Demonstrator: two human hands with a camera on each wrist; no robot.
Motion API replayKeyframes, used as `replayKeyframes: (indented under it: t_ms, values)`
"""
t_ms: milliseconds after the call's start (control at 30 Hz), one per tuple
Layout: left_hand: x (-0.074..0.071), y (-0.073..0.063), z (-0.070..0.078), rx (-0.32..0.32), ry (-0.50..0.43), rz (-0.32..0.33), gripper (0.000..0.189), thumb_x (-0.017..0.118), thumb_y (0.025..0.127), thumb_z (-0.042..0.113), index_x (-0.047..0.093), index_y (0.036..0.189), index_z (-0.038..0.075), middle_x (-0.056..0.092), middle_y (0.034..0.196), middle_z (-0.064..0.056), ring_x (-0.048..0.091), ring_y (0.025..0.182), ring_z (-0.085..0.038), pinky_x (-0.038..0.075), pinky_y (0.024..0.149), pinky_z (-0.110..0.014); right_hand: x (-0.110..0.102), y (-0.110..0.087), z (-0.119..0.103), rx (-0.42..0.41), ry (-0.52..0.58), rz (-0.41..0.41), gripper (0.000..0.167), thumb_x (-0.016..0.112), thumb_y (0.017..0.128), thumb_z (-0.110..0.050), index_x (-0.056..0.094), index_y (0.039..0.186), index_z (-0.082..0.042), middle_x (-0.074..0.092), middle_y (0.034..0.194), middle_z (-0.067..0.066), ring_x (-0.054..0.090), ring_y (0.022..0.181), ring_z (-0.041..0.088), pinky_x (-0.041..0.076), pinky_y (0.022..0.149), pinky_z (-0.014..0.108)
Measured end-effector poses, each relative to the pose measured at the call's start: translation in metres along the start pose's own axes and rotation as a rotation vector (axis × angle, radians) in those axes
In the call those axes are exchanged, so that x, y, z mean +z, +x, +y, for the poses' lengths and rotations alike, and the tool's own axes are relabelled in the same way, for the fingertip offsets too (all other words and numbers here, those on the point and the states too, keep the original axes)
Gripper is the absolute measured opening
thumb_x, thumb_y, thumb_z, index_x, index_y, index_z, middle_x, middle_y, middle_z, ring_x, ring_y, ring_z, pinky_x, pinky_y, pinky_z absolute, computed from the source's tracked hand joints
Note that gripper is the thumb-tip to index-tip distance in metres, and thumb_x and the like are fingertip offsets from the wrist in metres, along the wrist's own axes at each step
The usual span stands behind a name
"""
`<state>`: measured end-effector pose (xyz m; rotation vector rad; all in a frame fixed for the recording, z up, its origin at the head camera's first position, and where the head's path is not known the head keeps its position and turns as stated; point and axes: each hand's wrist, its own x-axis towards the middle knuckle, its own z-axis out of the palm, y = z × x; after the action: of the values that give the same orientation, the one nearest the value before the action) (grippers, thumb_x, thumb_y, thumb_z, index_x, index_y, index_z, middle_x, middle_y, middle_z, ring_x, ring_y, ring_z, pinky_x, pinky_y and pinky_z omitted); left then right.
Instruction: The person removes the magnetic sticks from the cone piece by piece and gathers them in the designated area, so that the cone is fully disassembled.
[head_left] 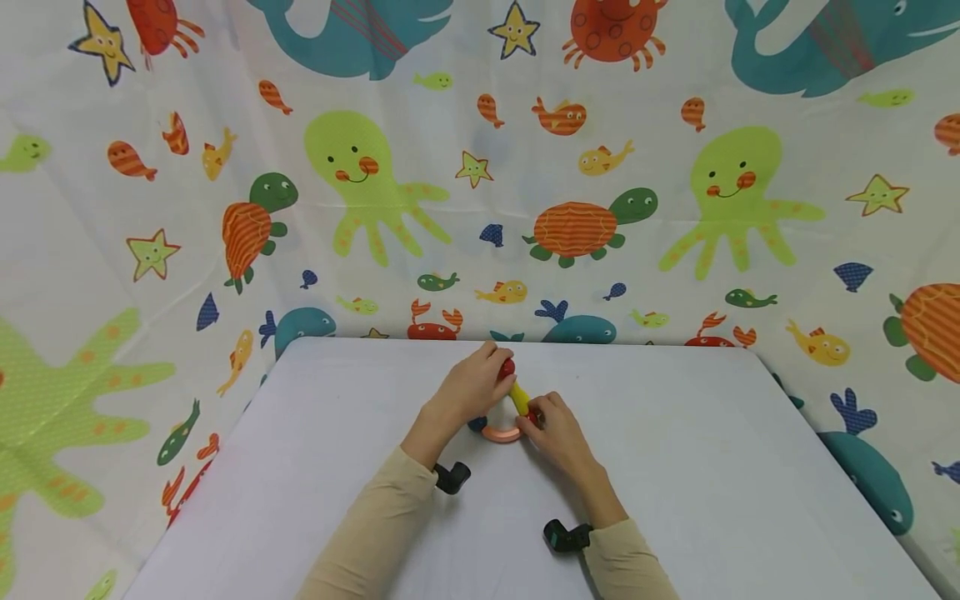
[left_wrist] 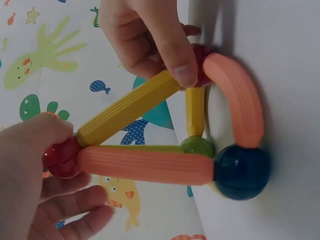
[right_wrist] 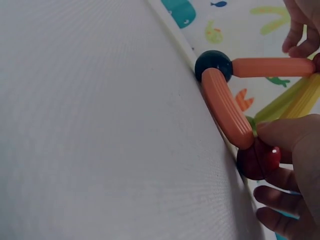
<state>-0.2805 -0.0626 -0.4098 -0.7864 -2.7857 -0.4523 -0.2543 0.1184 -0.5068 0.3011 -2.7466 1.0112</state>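
A pyramid-like frame of plastic rods and balls stands on the white table. My left hand [head_left: 467,385] holds the red ball [left_wrist: 61,159] at its top between thumb and fingers. From that ball slope a straight orange rod [left_wrist: 147,165], down to a dark blue ball [left_wrist: 241,172], and a yellow rod [left_wrist: 127,110]. My right hand [head_left: 561,435] pinches a second red ball [right_wrist: 257,159] at a lower corner, where the yellow rod meets a curved orange rod [right_wrist: 224,107]. Behind, a green ball [left_wrist: 197,145] joins a shorter-looking yellow rod [left_wrist: 195,114]; a yellow-green rod is partly hidden.
The white table [head_left: 720,467] reaches back to a hanging cloth [head_left: 480,225] printed with sea animals. Black wrist cameras, left camera [head_left: 453,477] and right camera [head_left: 567,536], stick out from both wrists near the tabletop.
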Motion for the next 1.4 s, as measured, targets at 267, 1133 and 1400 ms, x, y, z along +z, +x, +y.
replayKeyframes:
  t_ms: [267,1133,1400]
  values:
    - [-0.007,0.009,0.002,-0.021,0.079,-0.141,0.043,0.058,0.099,0.035,0.054,0.132,0.007,0.06,0.116,-0.008,0.061,0.092,-0.017,0.059,0.081,-0.031,-0.001,-0.001,0.0,-0.002,0.022,-0.009,0.029,0.077,0.088,-0.025,0.069,0.106,-0.003,0.055,0.094,0.005,0.05,0.082,0.014,0.049,0.076,0.028]
    - [0.006,0.01,0.002,-0.04,0.033,-0.179,0.032,0.054,0.101,0.031,0.053,0.122,0.006,0.056,0.106,-0.006,0.054,0.084,-0.014,0.057,0.08,-0.023,-0.001,-0.002,-0.002,0.022,0.065,-0.025,0.025,0.076,0.088,-0.026,0.07,0.104,-0.008,0.056,0.094,0.003,0.051,0.082,0.013,0.051,0.076,0.024]
    - [0.006,0.011,0.0,0.008,0.129,-0.138,0.031,0.057,0.101,0.032,0.053,0.12,0.008,0.058,0.102,-0.005,0.054,0.086,-0.015,0.056,0.074,-0.024,-0.001,-0.001,-0.001,0.021,0.07,-0.022,0.025,0.076,0.089,-0.026,0.07,0.104,-0.008,0.056,0.094,0.003,0.051,0.083,0.013,0.052,0.077,0.025]
